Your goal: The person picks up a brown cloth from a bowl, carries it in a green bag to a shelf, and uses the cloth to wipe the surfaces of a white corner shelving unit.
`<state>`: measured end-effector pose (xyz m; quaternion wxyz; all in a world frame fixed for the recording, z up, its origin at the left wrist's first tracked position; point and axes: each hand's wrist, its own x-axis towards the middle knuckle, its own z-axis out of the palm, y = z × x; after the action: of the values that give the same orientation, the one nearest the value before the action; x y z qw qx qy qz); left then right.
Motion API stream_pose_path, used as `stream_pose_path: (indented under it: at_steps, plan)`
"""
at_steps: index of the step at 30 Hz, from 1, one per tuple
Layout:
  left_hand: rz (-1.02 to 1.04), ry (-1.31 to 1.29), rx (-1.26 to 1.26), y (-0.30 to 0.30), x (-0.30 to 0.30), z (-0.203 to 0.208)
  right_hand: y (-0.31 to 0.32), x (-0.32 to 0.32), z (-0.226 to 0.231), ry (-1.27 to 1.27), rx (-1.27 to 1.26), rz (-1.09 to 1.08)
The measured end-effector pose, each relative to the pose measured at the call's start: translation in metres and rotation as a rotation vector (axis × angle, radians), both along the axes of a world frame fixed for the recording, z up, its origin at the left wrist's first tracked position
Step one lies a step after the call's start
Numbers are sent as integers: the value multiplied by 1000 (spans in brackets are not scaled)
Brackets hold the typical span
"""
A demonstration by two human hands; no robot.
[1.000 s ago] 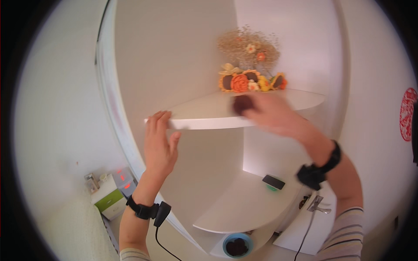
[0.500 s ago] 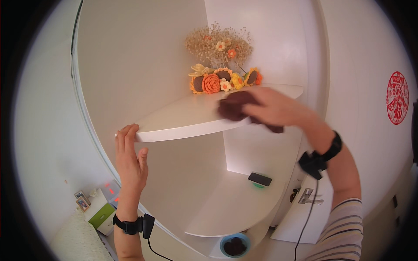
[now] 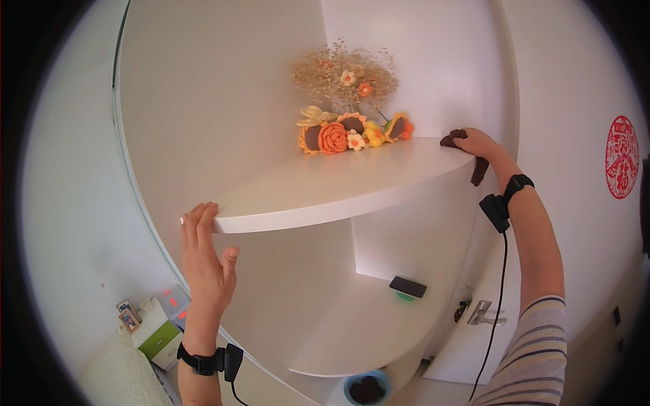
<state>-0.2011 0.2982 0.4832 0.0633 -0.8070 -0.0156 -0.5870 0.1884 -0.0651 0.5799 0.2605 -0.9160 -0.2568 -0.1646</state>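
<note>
My right hand presses a dark brown cloth onto the right end of the white curved corner shelf. Part of the cloth hangs down past the shelf's edge. At the opposite end, my left hand rests its fingertips on the shelf's left tip, thumb held apart, with nothing in it. Toward the back of this shelf lie orange and yellow crocheted flowers, and dried tan blossoms spread above them. Both wrists wear black straps with small boxes and cables.
On a lower curved shelf a dark phone leans on a green stand. Beneath it stands a blue bowl with dark contents. A door handle is at lower right; a green-and-white cabinet with framed photos is at lower left.
My right hand has moved the cloth rightward along the shelf, from its middle front to the right end. My left hand stays at the left tip. The view has shifted slightly.
</note>
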Motion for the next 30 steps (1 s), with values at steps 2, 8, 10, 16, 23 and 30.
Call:
stream_pose_path:
  at_steps: [2,8,10,16,23,30]
  plan:
    - [-9,13,-8,-1,-2,1,8,1,1,11,-14,35]
    - [37,34,-11,7,0,-10,82,-90,9,48,-106,437]
    - [-70,-26,-43,9,-1,-18,107,-128,14,7,-155,563]
    - [-144,240,-260,0,-70,-131,150,-171,27,-24,-327,654]
    - [-32,302,-605,-19,-141,-219,154,-196,12,-69,-188,770]
    - [-22,257,-418,-15,-103,-157,112,-217,-13,-106,3,1005]
